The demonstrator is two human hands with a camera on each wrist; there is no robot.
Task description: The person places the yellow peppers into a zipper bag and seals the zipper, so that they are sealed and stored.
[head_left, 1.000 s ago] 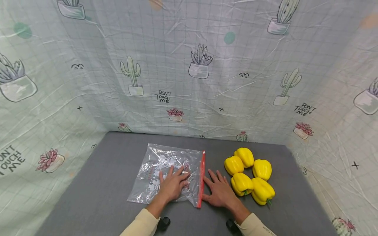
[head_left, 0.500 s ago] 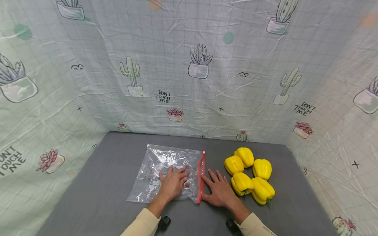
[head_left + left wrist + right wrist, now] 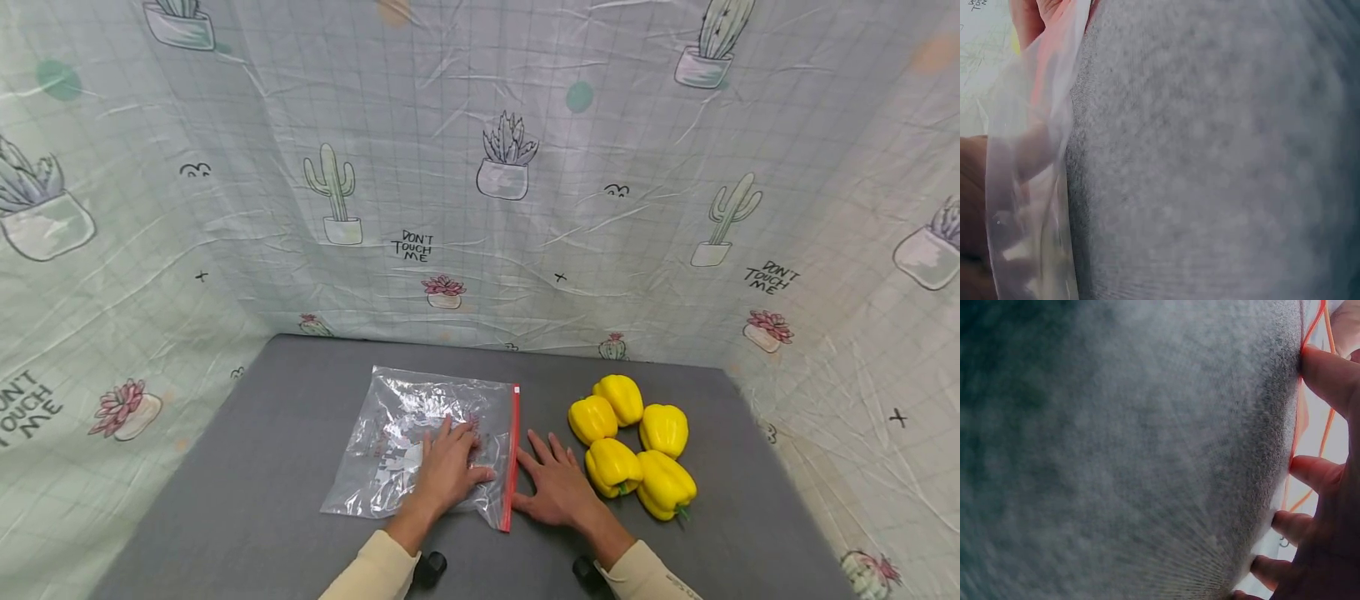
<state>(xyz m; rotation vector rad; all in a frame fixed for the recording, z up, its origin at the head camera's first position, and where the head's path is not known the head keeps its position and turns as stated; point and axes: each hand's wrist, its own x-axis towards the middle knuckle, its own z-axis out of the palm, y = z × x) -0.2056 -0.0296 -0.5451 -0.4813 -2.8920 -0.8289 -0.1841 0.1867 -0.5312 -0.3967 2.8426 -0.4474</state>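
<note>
A clear plastic zip bag (image 3: 367, 467) with a red zip edge (image 3: 515, 417) lies flat on the grey table. On top of its right half rests my left hand (image 3: 447, 468), fingers extended and the thumb pointing right. My right hand (image 3: 561, 490) lies just right of the zip edge, fingers spread, with thumb and index fingertips right at the red strip. In the right wrist view, two red strips of the bag's mouth (image 3: 1327, 434) stand apart beyond the right fingers (image 3: 1329, 375). Raised plastic film (image 3: 1029, 144) partly covers the left hand in the left wrist view.
Several yellow bell peppers (image 3: 613, 467) sit in a cluster to the right of my right hand. The grey table (image 3: 247, 467) meets a cactus-print curtain (image 3: 450, 208) at the back and sides.
The zip edge bowed left half a second ago and is straight again now. My left hand has turned and shifted slightly right, fingers closer together; the right hand stays put.
</note>
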